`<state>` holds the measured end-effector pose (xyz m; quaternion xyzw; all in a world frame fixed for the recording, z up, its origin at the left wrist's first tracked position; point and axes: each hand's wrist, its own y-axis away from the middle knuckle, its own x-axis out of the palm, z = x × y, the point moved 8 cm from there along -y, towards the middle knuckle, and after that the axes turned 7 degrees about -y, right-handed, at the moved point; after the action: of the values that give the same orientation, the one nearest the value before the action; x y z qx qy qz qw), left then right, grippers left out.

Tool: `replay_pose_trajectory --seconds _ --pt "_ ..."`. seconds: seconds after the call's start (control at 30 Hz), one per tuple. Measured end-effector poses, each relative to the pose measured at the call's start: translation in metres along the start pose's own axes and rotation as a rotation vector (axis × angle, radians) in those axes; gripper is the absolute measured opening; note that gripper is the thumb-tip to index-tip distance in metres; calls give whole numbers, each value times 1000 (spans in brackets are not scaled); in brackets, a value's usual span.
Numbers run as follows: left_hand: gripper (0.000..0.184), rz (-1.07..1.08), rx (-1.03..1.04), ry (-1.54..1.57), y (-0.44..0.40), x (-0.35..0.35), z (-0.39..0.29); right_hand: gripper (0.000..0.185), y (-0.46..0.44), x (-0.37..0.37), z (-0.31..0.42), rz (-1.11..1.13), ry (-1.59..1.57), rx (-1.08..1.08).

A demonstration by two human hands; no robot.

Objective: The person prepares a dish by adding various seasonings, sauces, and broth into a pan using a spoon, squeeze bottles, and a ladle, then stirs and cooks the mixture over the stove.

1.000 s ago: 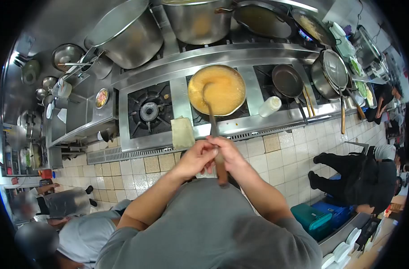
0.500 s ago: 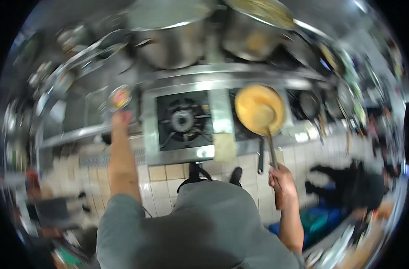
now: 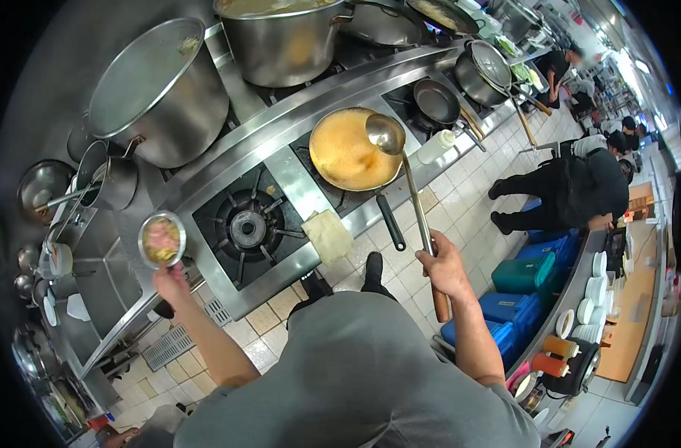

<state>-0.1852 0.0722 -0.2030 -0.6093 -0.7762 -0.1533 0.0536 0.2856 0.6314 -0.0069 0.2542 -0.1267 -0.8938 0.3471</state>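
My left hand (image 3: 171, 284) grips a small round metal bowl (image 3: 143, 240) by its near rim. Inside it lie pink pieces, perhaps meat, and something yellow (image 3: 161, 240). My right hand (image 3: 444, 264) is wrapped round the wooden-ended handle of a long ladle (image 3: 386, 134). The ladle's metal cup is over the right side of a frying pan (image 3: 390, 222) filled with orange-yellow sauce (image 3: 348, 153); whether it touches the sauce I cannot tell. The pan sits on a burner, its black handle towards me. A folded cloth (image 3: 327, 237) lies on the stove's front edge, between my hands.
Left of the pan is a bare gas burner (image 3: 247, 228). Two large stockpots (image 3: 183, 112) stand behind. A sink (image 3: 109, 276) is at the left. Right of the pan are a white squeeze bottle (image 3: 436, 147) and a small black pan (image 3: 436, 102). A co-worker (image 3: 590, 183) bends at the right.
My view has turned, and the stove now appears slanted. The ladle's cup has shifted from within the sauce towards the pan's right rim. Both hands keep their holds.
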Motion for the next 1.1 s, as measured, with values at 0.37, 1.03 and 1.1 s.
replay_pose_trajectory --seconds 0.37,1.03,1.1 --pt "15 572 950 -868 257 452 -16 23 -48 19 -14 328 -465 63" --pt "16 410 1075 -1139 318 552 10 24 -127 -102 -34 519 -148 -143" --pt "17 628 1053 -1150 326 562 20 28 -137 -104 -43 499 -40 -230"
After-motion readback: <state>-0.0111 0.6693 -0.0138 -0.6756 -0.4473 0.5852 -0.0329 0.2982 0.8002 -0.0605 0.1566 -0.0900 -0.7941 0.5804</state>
